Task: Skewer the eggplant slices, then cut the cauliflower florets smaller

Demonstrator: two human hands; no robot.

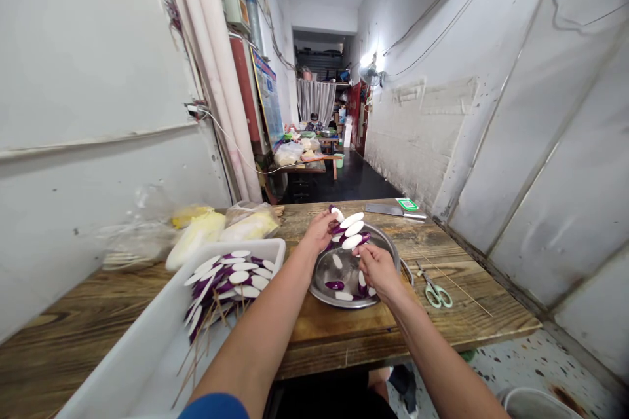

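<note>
My left hand [319, 230] is closed on a skewer of white, purple-edged eggplant slices [348, 228], held over a round metal bowl [389, 243]. My right hand [377, 268] pinches the near end of the skewer just below the slices, fingers pressed together. A few loose eggplant slices [339, 273] lie in the bowl. To the left, a white plastic tray [162, 324] holds several finished eggplant skewers [223, 278], their sticks pointing toward me.
On the wooden table [481, 314] lie green-handled scissors [435, 289], a thin bamboo stick [457, 285], and a cleaver [396, 210] at the far edge. Plastic bags of pale vegetables [216, 228] sit at the left wall. A person sits far down the corridor [313, 122].
</note>
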